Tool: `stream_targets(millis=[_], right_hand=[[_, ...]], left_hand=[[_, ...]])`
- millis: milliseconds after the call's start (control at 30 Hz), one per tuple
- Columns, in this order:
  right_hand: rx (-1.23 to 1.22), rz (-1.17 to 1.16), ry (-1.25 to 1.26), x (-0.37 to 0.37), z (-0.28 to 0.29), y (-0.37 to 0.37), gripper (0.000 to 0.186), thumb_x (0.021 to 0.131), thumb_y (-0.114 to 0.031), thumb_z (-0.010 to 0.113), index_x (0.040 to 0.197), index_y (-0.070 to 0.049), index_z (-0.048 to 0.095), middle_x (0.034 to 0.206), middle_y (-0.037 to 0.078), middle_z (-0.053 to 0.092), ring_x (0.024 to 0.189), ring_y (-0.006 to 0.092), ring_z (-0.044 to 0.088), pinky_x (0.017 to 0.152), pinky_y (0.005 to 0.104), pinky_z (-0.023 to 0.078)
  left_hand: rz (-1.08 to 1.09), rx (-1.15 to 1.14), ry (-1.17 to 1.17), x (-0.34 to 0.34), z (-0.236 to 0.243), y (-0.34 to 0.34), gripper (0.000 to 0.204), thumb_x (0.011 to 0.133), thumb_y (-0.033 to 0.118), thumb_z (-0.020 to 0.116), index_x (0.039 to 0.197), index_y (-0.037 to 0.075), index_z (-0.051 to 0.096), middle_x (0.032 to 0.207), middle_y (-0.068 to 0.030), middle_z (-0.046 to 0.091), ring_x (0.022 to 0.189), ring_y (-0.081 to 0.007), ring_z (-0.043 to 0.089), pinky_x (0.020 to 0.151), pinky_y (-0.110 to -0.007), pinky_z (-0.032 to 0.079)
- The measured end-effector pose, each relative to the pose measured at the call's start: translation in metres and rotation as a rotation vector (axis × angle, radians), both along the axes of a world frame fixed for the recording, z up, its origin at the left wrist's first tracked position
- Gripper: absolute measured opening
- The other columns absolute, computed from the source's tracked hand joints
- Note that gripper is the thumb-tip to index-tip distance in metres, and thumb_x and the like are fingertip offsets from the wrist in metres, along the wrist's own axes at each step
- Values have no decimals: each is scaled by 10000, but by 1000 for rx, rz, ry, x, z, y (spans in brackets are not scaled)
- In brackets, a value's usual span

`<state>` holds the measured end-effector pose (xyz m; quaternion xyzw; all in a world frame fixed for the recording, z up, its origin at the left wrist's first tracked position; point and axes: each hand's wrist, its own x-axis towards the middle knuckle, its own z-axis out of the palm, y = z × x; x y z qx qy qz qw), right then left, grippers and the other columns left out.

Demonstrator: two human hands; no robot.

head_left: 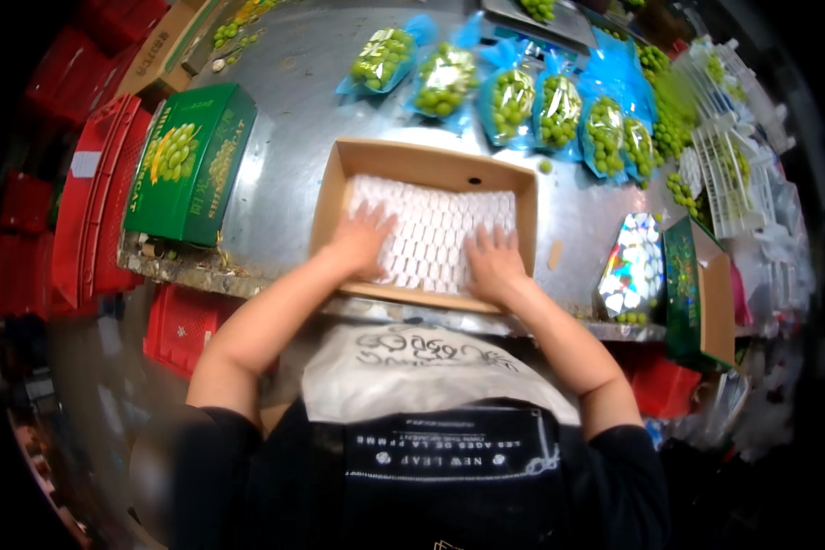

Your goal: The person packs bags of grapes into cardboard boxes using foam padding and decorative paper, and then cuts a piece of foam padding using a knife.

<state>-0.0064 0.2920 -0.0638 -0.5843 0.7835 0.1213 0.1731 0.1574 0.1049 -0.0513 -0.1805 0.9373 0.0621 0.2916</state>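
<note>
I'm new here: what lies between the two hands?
In the head view, white padding inside the box lies between the left hand and right hand.

Left bare hand [362, 242], right bare hand [496, 264]: two. Open brown cardboard box [431, 165]: one. White foam-net sheet [431, 240]: one visible. Blue-and-clear plastic bags of green grapes [511, 104]: six. Silvery iridescent bag [631, 266]: one. Green cardboard boxes [191, 165]: two in view

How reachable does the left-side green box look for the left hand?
Probably yes: only the brown carton's side and a stretch of metal table lie between the left hand, on white padding, and that green box.
</note>
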Motion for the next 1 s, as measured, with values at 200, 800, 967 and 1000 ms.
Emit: stream_targets(millis=[200, 800, 967, 1000], right_hand=[[47, -53, 54, -8, -27, -12, 779, 731, -331, 663, 1373, -63, 313, 1425, 254, 253, 1317, 451, 215, 1081, 506, 183], [-437, 184, -721, 125, 98, -230, 708, 742, -93, 686, 1361, -41, 344, 1429, 167, 318, 1319, 315, 309, 1067, 384, 268], [-555, 260, -615, 257, 83, -388, 703, 761, -80, 652, 1380, -95, 321, 1446, 140, 292, 1331, 318, 281, 1100, 464, 194], [-601, 323, -535, 282, 77, -419, 695, 759, -92, 657, 1372, -88, 330, 1441, 147, 297, 1332, 327, 276, 1102, 469, 178]], left_hand=[[125, -107, 198, 8, -21, 7, 940, 643, 382, 754, 1403, 105, 273, 1452, -167, 245, 1341, -355, 223, 1072, -511, 207], [611, -688, 1199, 392, 90, -228, 323, 722, 93, 653, 1042, 63, 614, 1197, -116, 542, 1140, -303, 483, 969, -414, 367], [858, -724, 1183, 557, 89, -391, 291, 789, 108, 627, 1075, 58, 597, 1198, -124, 535, 1127, -320, 486, 962, -403, 380], [918, -703, 1129, 580, 89, -419, 314, 791, 118, 630, 1096, 61, 584, 1197, -124, 535, 1119, -320, 489, 965, -385, 385]])
